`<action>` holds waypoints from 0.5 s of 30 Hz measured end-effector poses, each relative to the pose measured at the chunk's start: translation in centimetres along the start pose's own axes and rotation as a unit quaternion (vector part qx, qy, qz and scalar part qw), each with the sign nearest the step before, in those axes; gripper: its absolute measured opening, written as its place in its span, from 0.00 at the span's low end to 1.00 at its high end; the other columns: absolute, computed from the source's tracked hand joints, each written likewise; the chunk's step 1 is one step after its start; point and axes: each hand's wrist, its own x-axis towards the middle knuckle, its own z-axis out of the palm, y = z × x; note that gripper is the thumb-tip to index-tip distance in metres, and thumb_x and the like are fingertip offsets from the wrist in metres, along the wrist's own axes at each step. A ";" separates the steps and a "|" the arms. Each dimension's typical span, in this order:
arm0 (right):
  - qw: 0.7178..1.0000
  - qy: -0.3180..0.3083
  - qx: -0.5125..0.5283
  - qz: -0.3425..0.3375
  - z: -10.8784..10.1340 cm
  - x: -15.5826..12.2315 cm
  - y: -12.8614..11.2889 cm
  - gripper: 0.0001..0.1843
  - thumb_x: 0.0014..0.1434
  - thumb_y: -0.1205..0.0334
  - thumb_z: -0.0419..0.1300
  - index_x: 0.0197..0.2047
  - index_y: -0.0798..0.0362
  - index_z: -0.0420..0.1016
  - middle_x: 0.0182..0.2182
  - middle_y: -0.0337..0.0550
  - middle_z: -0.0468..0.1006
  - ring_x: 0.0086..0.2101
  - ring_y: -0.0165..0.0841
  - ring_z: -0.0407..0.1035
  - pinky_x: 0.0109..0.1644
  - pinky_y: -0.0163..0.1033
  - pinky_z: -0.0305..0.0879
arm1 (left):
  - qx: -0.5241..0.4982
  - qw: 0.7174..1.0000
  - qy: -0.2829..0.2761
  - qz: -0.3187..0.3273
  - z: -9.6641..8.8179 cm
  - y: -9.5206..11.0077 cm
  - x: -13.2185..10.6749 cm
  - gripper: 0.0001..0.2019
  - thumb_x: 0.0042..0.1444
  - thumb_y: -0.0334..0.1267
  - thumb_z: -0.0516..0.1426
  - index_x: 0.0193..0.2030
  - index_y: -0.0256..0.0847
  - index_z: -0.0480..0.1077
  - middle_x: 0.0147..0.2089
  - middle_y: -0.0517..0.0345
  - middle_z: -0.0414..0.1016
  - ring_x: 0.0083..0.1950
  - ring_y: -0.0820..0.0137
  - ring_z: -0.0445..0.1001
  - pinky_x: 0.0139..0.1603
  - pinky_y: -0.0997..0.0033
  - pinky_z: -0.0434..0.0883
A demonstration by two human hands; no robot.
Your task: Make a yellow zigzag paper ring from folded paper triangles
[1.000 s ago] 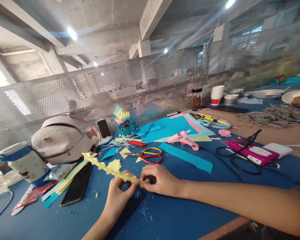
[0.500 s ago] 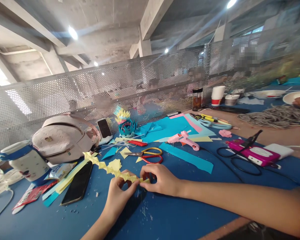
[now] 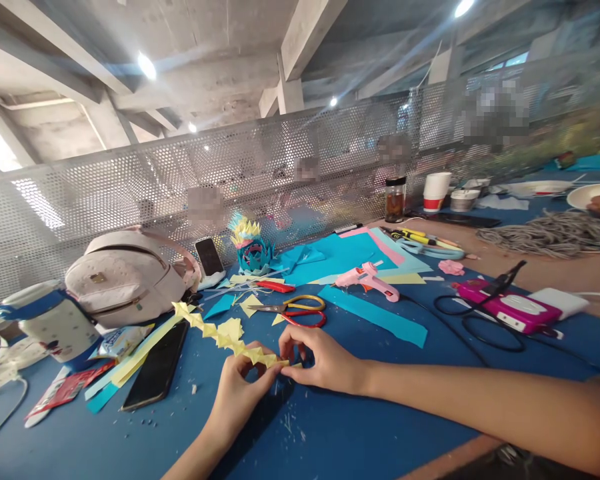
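Now, you hold the strip (image 3: 237, 347) in front of you, low over the table (image 3: 350, 427), and its near end is between your two hands. It is of pale yellow paper, folded into a row of small pointed peaks, rather like the teeth of a saw. From your fingers it runs in a slanting line to the far left. The peaks along it are sharp, with lighter and darker faces, while the near end looks flat and narrow.

Your left hand (image 3: 243, 383) is clamped on the strip, thumb and finger pinching it below the last peaks. Your right hand (image 3: 325, 360) is just beside, its fingertips closed on the flat end. Whether the far end touches the table, I cannot tell; it appears near the corner of the phone (image 3: 155, 367). A yellow scrap (image 3: 231, 327) shows behind the middle of the strip. Beyond your hands lie the scissors (image 3: 283, 309), with the glue gun (image 3: 370, 281) farther right.
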 end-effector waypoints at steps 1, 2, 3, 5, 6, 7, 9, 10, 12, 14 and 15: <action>1.000 -0.002 0.004 0.001 0.0 0.0 0.0 0.09 0.53 0.63 0.64 0.37 0.53 0.69 0.34 0.37 0.74 0.32 0.29 0.67 0.34 0.32 0.61 | -0.001 1.000 -0.003 0.002 0.0 0.0 0.0 0.11 0.56 0.42 0.61 0.31 0.36 0.79 0.32 0.52 0.78 0.35 0.66 0.75 0.39 0.71 0.72; 1.000 -0.004 0.008 0.003 0.0 0.0 0.0 0.09 0.53 0.63 0.64 0.37 0.52 0.69 0.34 0.37 0.74 0.32 0.29 0.68 0.34 0.32 0.61 | -0.003 1.000 -0.006 0.004 0.0 0.0 0.0 0.11 0.56 0.42 0.61 0.31 0.36 0.79 0.32 0.52 0.78 0.36 0.65 0.75 0.39 0.71 0.72; 1.000 -0.005 0.012 0.005 0.0 0.0 0.0 0.10 0.53 0.62 0.64 0.38 0.52 0.69 0.34 0.37 0.75 0.32 0.29 0.68 0.34 0.32 0.61 | -0.004 1.000 -0.009 0.006 0.0 0.0 0.0 0.11 0.56 0.42 0.61 0.31 0.36 0.79 0.33 0.52 0.78 0.36 0.65 0.75 0.39 0.71 0.72; 1.000 -0.009 0.024 0.009 0.1 -0.1 0.1 0.10 0.53 0.62 0.64 0.38 0.52 0.68 0.33 0.37 0.75 0.32 0.29 0.69 0.34 0.32 0.62 | -0.004 1.000 -0.010 0.008 -0.1 0.0 0.0 0.11 0.56 0.41 0.61 0.31 0.36 0.79 0.33 0.51 0.78 0.35 0.65 0.75 0.39 0.71 0.71; 0.999 -0.013 0.030 0.012 0.1 -0.1 0.1 0.10 0.54 0.62 0.64 0.38 0.52 0.68 0.33 0.37 0.75 0.32 0.29 0.70 0.35 0.33 0.63 | -0.004 1.000 -0.010 0.009 -0.1 0.0 0.0 0.11 0.56 0.41 0.61 0.30 0.36 0.79 0.32 0.51 0.78 0.35 0.65 0.75 0.39 0.71 0.71; 0.999 -0.016 0.035 0.014 0.1 -0.1 0.2 0.10 0.54 0.62 0.64 0.38 0.52 0.67 0.32 0.36 0.75 0.32 0.29 0.70 0.35 0.33 0.63 | -0.003 1.000 -0.009 0.009 -0.1 0.0 0.0 0.11 0.57 0.41 0.61 0.30 0.36 0.78 0.32 0.52 0.77 0.35 0.66 0.75 0.38 0.71 0.71; 0.999 -0.020 0.040 0.017 0.2 -0.1 0.3 0.11 0.54 0.63 0.64 0.39 0.52 0.66 0.31 0.36 0.76 0.32 0.30 0.72 0.36 0.33 0.64 | -0.004 1.000 -0.008 0.008 -0.1 0.0 0.1 0.11 0.56 0.41 0.61 0.29 0.36 0.78 0.31 0.52 0.77 0.34 0.66 0.74 0.38 0.72 0.71; 0.999 -0.022 0.040 0.017 0.2 -0.2 0.3 0.11 0.54 0.63 0.64 0.39 0.52 0.66 0.31 0.36 0.76 0.32 0.30 0.72 0.37 0.33 0.65 | -0.003 1.000 -0.007 0.008 -0.1 0.0 0.1 0.11 0.56 0.41 0.61 0.28 0.36 0.77 0.31 0.52 0.76 0.34 0.66 0.74 0.37 0.72 0.71; 0.999 -0.022 0.037 0.018 0.2 -0.2 0.3 0.11 0.55 0.63 0.64 0.39 0.52 0.66 0.30 0.36 0.76 0.32 0.30 0.73 0.37 0.33 0.65 | 0.000 1.000 -0.008 0.009 0.0 0.0 0.1 0.11 0.56 0.41 0.61 0.28 0.36 0.77 0.31 0.52 0.76 0.34 0.66 0.74 0.38 0.72 0.71; 0.999 -0.025 0.031 0.020 0.2 -0.2 0.2 0.11 0.55 0.62 0.63 0.39 0.52 0.66 0.29 0.36 0.76 0.32 0.30 0.73 0.37 0.34 0.66 | 0.003 1.000 -0.007 0.010 0.0 0.0 0.1 0.11 0.56 0.40 0.61 0.28 0.37 0.78 0.31 0.53 0.77 0.34 0.67 0.74 0.37 0.73 0.71; 0.999 -0.026 0.028 0.021 0.1 -0.2 0.2 0.10 0.55 0.62 0.63 0.39 0.52 0.66 0.29 0.36 0.77 0.32 0.31 0.73 0.37 0.34 0.66 | 0.004 1.000 -0.005 0.011 0.0 -0.1 0.1 0.10 0.56 0.40 0.61 0.28 0.37 0.78 0.31 0.53 0.77 0.33 0.67 0.74 0.37 0.73 0.71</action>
